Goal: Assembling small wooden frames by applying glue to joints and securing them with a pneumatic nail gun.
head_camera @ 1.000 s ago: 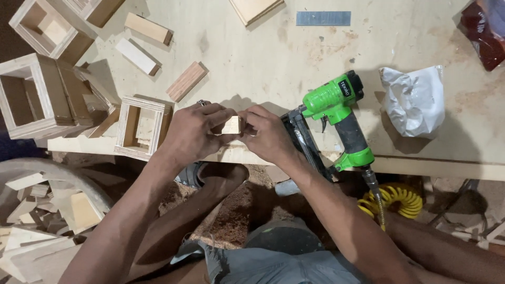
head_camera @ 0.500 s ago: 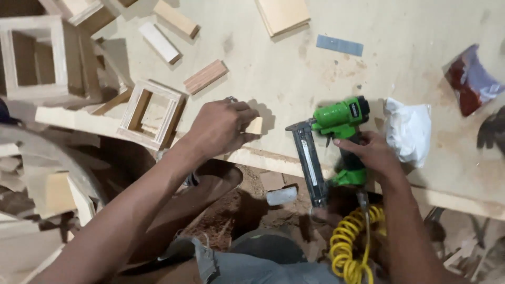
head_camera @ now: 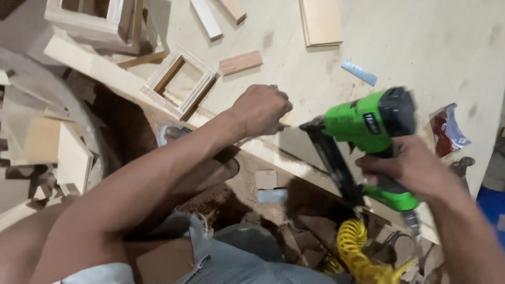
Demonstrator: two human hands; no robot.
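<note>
My left hand is closed over small pale wood pieces near the front edge of the plywood workbench; most of the wood is hidden under my fingers. My right hand grips the handle of a green and black nail gun, lifted off the bench. The gun's black nose points left and sits right beside the wood pieces. A yellow coiled air hose hangs from the gun's base.
A small square wooden frame lies left of my left hand. A larger wooden box, loose wood blocks, a flat board, a strip of nails and a red packet lie on the bench. Offcuts pile at the left.
My right hand left the wood pieces, took hold of the nail gun, lifted it and swung its nose toward the pieces. My left hand stayed on the wood.
</note>
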